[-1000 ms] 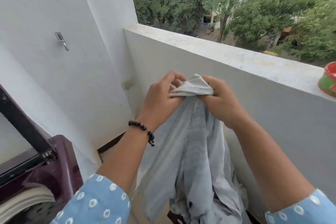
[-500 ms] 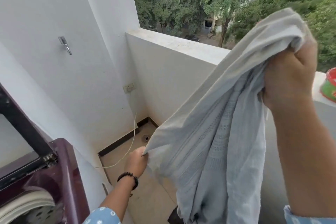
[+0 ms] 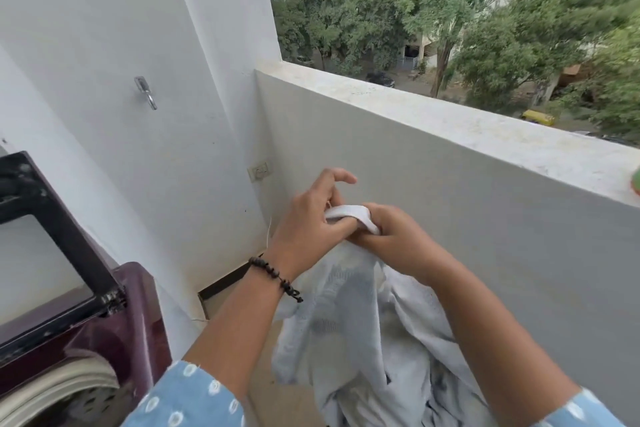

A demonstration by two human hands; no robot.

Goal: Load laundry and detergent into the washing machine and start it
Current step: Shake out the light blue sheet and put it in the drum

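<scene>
A pale grey-blue garment [image 3: 360, 329] hangs in front of me, bunched at its top edge. My right hand [image 3: 391, 239] grips that bunched edge with curled fingers. My left hand [image 3: 308, 222], with a black bead bracelet on the wrist, pinches the same edge from the left, its index finger raised. The two hands touch each other. The maroon top-loading washing machine [image 3: 135, 333] stands at the lower left with its dark-framed lid [image 3: 59, 218] raised, and the white rim of its drum [image 3: 62, 388] shows.
A grey balcony parapet [image 3: 450, 135] runs along the right, with trees and a street beyond. White walls close the left side, with a metal hook [image 3: 147, 94] and a wall socket [image 3: 259, 170]. A thin cord hangs near the corner floor [image 3: 221, 295].
My right hand has come down from high on the right and my left hand has come up from low on the left. They now meet on the bunched top of the garment.
</scene>
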